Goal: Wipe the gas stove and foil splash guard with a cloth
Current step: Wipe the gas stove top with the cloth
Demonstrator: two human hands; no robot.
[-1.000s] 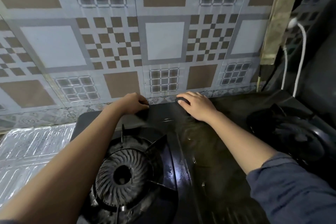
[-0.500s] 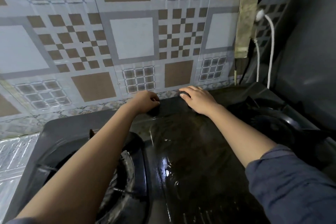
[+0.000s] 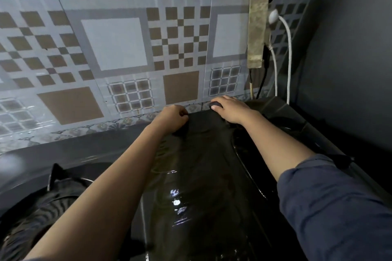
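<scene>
I see both hands at the back edge of the gas stove [image 3: 203,186], right where it meets the tiled wall [image 3: 114,44]. Left hand [image 3: 172,119] is curled into a loose fist, knuckles up, fingers tucked onto a dark fold at the stove's rear edge. It looks like it's pinching the cloth [image 3: 201,122], which is dark on a dark top, so I can't trace its outline with confidence. Right hand [image 3: 230,110] lies flatter, palm down, fingers spread forward and pressing a small dark lump of the same material against the rear edge, just beside the wall base. The two hands are near each other, not touching.

Stove centre panel is glossy black and wet-looking, with bright reflections toward me. Left burner [image 3: 40,216] with its pan support shows at lower left, partly under my left forearm. Right burner area is mostly hidden behind the right arm and blue sleeve [image 3: 331,207].

On the wall to the right: a grimy power strip [image 3: 258,25] mounted upright, with a white cable [image 3: 289,53] dropping behind the stove. I can't make out the foil splash guard here.
</scene>
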